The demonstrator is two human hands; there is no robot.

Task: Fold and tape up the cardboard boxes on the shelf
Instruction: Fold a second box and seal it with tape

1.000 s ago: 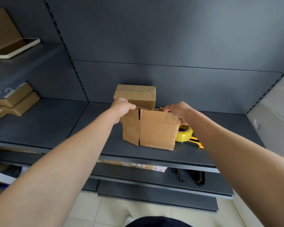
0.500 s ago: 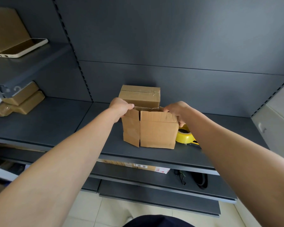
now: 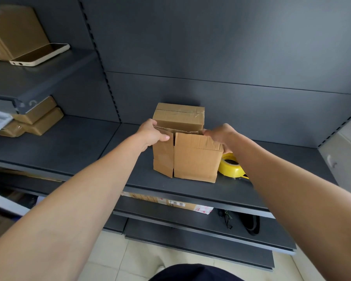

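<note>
Holds the open cardboard box (image 3: 195,159) by its two top corners. Grasps the top left corner with the left hand (image 3: 152,133), fingers curled over the rim, thumb lying flat against the narrow front flap. Grasps the top right corner with the right hand (image 3: 219,134), fingers hooked over the rim (fingertips hidden, so cannot tell how far in they reach).

Stands upright on the dark grey shelf (image 3: 89,151), close to its front edge, top open. Shows two flaps folded down over the near face, a narrow one on the left and a wide one on the right, with a slit between them and a strip of old tape across the wide one.

Directly behind it, close enough that cannot tell whether touching: a taped cardboard box (image 3: 178,116), closed, clear tape along its top seam. Just beside the open box's lower right corner, partly hidden by the right forearm: a yellow tape roll (image 3: 230,167) lying on the shelf.

Well to the left at the same level: two flat brown parcels (image 3: 39,118), stacked. On the board above them: a phone (image 3: 41,55) in a pale case, face up, just beside a large carton (image 3: 14,31). Under the shelf lip: a labelled carton (image 3: 170,202), and to its right black cords (image 3: 249,222) on the lower board. Below all that: pale floor tiles (image 3: 114,256)
</note>
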